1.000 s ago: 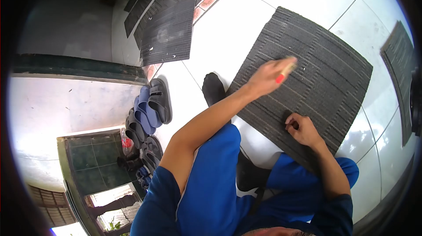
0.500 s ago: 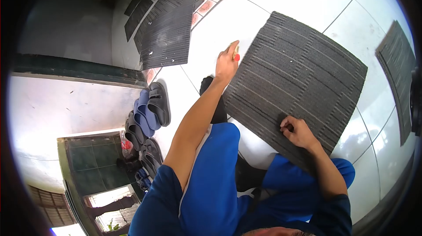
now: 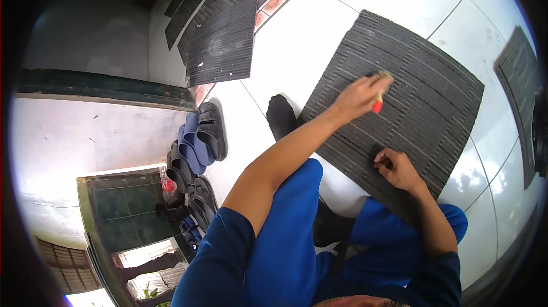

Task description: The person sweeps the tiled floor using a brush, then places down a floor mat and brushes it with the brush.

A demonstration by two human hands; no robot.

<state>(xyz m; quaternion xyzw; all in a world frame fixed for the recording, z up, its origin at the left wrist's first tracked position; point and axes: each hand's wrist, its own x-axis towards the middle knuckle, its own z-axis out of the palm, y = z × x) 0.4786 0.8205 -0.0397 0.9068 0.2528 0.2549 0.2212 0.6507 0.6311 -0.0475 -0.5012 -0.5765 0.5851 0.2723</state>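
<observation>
A dark grey carpet tile [image 3: 422, 101] with thin pale stripes lies on the white floor in front of me. Over its middle, my left hand [image 3: 361, 97] is closed around a small tan object with a red end [image 3: 377, 106]; its kind is not clear, and the fingers cover much of it. My right hand [image 3: 399, 171] rests at the tile's near edge, fingers curled and thumb close to the fingertips. Whatever may be in that pinch is hidden. My stretched leg ends in a black sock [image 3: 281, 114] beside the tile's left corner.
More dark tiles [image 3: 222, 47] overlap at the upper left by a doorway, with pale specks on them. Another tile [image 3: 518, 95] lies at the far right. Grey and blue sandals [image 3: 197, 147] line the left wall near a plastic bottle [image 3: 168, 187].
My left hand has swung right, from beyond the tile's left edge to over its middle, still gripping the tan-and-red object. My right hand keeps its place on the tile.
</observation>
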